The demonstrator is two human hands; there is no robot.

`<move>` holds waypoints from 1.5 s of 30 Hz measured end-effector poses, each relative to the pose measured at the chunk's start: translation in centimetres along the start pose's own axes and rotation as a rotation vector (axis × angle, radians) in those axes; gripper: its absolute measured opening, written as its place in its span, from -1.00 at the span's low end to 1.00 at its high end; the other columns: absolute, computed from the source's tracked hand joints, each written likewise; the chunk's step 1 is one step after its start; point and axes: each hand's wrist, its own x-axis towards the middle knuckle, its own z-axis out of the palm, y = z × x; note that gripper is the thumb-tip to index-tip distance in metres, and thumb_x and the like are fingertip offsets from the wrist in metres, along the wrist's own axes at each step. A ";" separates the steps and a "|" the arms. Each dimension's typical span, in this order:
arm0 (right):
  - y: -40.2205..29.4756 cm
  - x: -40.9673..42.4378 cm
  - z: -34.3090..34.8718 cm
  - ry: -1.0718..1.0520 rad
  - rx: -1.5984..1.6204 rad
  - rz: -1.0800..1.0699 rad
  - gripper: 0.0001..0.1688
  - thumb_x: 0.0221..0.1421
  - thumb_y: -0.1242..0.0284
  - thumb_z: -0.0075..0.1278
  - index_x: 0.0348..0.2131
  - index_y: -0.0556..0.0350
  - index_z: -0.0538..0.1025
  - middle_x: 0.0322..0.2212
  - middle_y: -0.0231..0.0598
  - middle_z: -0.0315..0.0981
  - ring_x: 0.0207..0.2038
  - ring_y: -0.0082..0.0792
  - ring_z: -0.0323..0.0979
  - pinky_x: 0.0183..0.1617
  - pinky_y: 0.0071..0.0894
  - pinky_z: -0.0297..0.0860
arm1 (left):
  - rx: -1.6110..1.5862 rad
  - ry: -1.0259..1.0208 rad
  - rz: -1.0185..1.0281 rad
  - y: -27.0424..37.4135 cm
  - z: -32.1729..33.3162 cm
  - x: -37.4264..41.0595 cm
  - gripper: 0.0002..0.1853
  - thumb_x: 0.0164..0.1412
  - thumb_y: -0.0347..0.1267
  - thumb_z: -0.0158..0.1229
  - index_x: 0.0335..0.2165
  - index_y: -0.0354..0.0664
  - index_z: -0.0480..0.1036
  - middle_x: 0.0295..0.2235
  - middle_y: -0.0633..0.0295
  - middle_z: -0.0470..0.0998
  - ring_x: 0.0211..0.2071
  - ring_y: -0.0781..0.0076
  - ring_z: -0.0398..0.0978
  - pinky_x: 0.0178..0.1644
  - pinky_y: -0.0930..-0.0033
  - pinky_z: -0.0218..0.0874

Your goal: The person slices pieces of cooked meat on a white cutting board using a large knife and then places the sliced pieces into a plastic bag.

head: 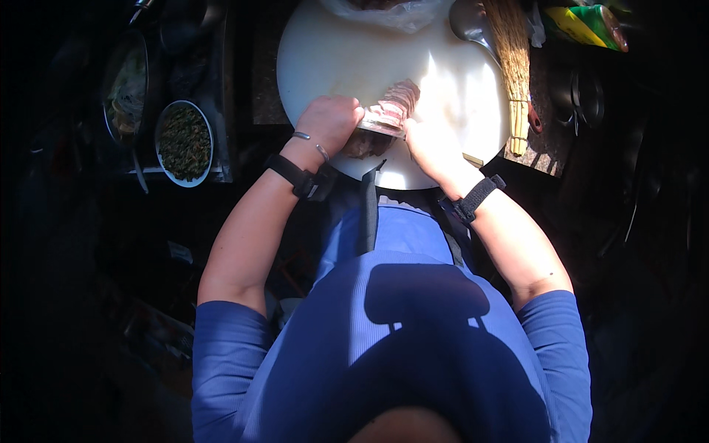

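A round white cutting board [316,61] lies before me. On it is a fanned row of thin pink meat slices [400,102]. A wide knife blade [382,129] spans the gap between my hands, on the near side of the slices. My left hand [332,122] is curled in a fist at the blade's left end; the handle is hidden. At the right end, my right hand [429,147] has its thumb side touching the blade and slices, with most fingers out of sight. A darker brown piece, seemingly meat [365,145], shows below the blade.
A clear plastic bag [388,16] with dark contents sits on the board's far edge. A metal ladle [471,27] and a straw brush [515,77] lie at the right, near a green and yellow container [590,26]. Leftward stand a bowl of chopped greens [185,144] and a pan [127,94].
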 end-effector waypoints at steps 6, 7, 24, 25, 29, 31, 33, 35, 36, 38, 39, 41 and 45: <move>-1.1 -0.8 -5.8 -0.154 -0.074 0.016 -0.85 0.03 0.54 -0.12 -0.39 0.23 0.48 -0.44 0.05 0.43 -0.35 -0.05 0.46 -0.17 -0.18 0.36 | -0.035 0.163 0.020 2.2 -1.8 0.0 -0.96 -0.03 -0.51 0.05 -0.52 -0.13 0.37 -0.50 0.27 0.38 -0.40 0.28 0.43 -0.33 0.32 0.32; -1.5 -1.0 -6.8 -0.158 -0.094 -0.013 -0.86 0.01 0.55 -0.11 -0.40 0.24 0.48 -0.46 0.04 0.43 -0.37 -0.08 0.46 -0.24 -0.20 0.39 | -0.023 0.162 0.014 2.4 -2.8 -0.1 -0.96 -0.04 -0.51 0.05 -0.52 -0.13 0.37 -0.50 0.27 0.37 -0.40 0.28 0.43 -0.33 0.32 0.32; -3.3 -1.9 -7.6 -0.113 -0.025 -0.158 -0.96 0.04 0.56 -0.09 -0.46 0.15 0.35 -0.67 -0.04 0.36 -0.55 0.01 0.43 -0.44 -0.12 0.33 | -0.076 0.166 -0.032 3.6 -4.5 -4.2 -0.97 -0.05 -0.46 0.05 -0.52 -0.12 0.37 -0.52 0.25 0.40 -0.42 0.28 0.45 -0.39 0.33 0.32; -3.5 -2.1 -7.5 -0.112 -0.033 -0.161 -0.96 0.04 0.56 -0.09 -0.45 0.15 0.34 -0.67 -0.04 0.36 -0.55 0.01 0.43 -0.43 -0.11 0.33 | -0.063 0.178 -0.017 3.5 -4.5 -4.3 -0.98 -0.05 -0.46 0.06 -0.52 -0.12 0.37 -0.52 0.25 0.40 -0.42 0.28 0.45 -0.39 0.33 0.32; -4.2 -2.7 -6.3 -0.100 -0.079 -0.157 -0.97 0.04 0.56 -0.08 -0.43 0.15 0.37 -0.61 -0.02 0.38 -0.50 0.01 0.44 -0.41 -0.12 0.33 | -0.091 0.200 -0.017 3.3 -3.3 -5.6 -0.97 -0.04 -0.46 0.06 -0.51 -0.11 0.38 -0.50 0.26 0.41 -0.39 0.28 0.47 -0.37 0.33 0.34; -4.7 -2.8 -6.0 -0.080 -0.097 -0.136 -0.96 0.04 0.56 -0.08 -0.41 0.15 0.40 -0.59 -0.02 0.38 -0.50 0.00 0.43 -0.40 -0.12 0.33 | -0.081 0.218 -0.027 3.0 -2.7 -6.0 -0.97 -0.04 -0.46 0.06 -0.51 -0.11 0.38 -0.49 0.27 0.42 -0.38 0.28 0.48 -0.36 0.33 0.34; -4.9 -2.8 -5.9 -0.037 -0.137 -0.152 -0.94 0.05 0.56 -0.09 -0.39 0.15 0.43 -0.57 -0.03 0.38 -0.49 -0.02 0.42 -0.39 -0.13 0.33 | -0.097 0.256 -0.026 2.7 -2.1 -5.9 -0.96 -0.04 -0.48 0.07 -0.52 -0.11 0.37 -0.50 0.26 0.40 -0.39 0.27 0.46 -0.37 0.31 0.33; -4.9 -2.6 -5.9 0.028 -0.198 -0.207 -0.91 0.06 0.56 -0.10 -0.39 0.16 0.45 -0.56 -0.05 0.39 -0.49 -0.05 0.41 -0.37 -0.15 0.33 | -0.138 0.314 -0.016 2.3 -1.4 -5.5 -0.92 -0.05 -0.51 0.09 -0.54 -0.12 0.35 -0.53 0.23 0.37 -0.44 0.23 0.42 -0.39 0.29 0.29; -4.6 -2.4 -5.8 0.060 -0.226 -0.227 -0.91 0.06 0.56 -0.10 -0.39 0.16 0.45 -0.56 -0.05 0.39 -0.49 -0.05 0.41 -0.37 -0.15 0.33 | -0.141 0.315 -0.016 2.2 -1.3 -5.2 -0.92 -0.04 -0.51 0.09 -0.54 -0.12 0.35 -0.53 0.23 0.37 -0.44 0.23 0.42 -0.39 0.29 0.29; -4.5 -2.0 -5.7 0.091 -0.248 -0.231 -0.91 0.06 0.56 -0.10 -0.39 0.16 0.45 -0.55 -0.05 0.40 -0.48 -0.06 0.41 -0.37 -0.15 0.34 | -0.144 0.318 -0.017 2.0 -1.0 -4.6 -0.92 -0.04 -0.50 0.09 -0.54 -0.13 0.34 -0.52 0.24 0.37 -0.43 0.22 0.42 -0.39 0.28 0.30; -4.5 -1.9 -5.7 0.095 -0.256 -0.228 -0.91 0.06 0.56 -0.10 -0.39 0.16 0.46 -0.55 -0.05 0.40 -0.48 -0.06 0.41 -0.36 -0.15 0.34 | -0.141 0.321 -0.014 2.0 -0.8 -4.5 -0.92 -0.03 -0.50 0.09 -0.54 -0.13 0.34 -0.53 0.24 0.37 -0.43 0.22 0.42 -0.39 0.28 0.30; -4.3 -1.5 -5.7 0.092 -0.263 -0.221 -0.91 0.06 0.56 -0.11 -0.39 0.16 0.46 -0.55 -0.05 0.40 -0.48 -0.06 0.41 -0.36 -0.15 0.34 | -0.135 0.326 -0.010 1.8 -0.7 -4.2 -0.92 -0.03 -0.50 0.09 -0.55 -0.13 0.34 -0.53 0.24 0.37 -0.43 0.21 0.42 -0.40 0.28 0.30; -4.0 -1.2 -5.6 0.069 -0.260 -0.198 -0.90 0.06 0.56 -0.11 -0.40 0.17 0.46 -0.55 -0.06 0.40 -0.47 -0.07 0.41 -0.35 -0.15 0.34 | -0.150 0.269 -0.031 2.0 -1.3 -4.3 -0.94 -0.05 -0.49 0.08 -0.55 -0.13 0.34 -0.52 0.24 0.38 -0.41 0.22 0.43 -0.39 0.27 0.31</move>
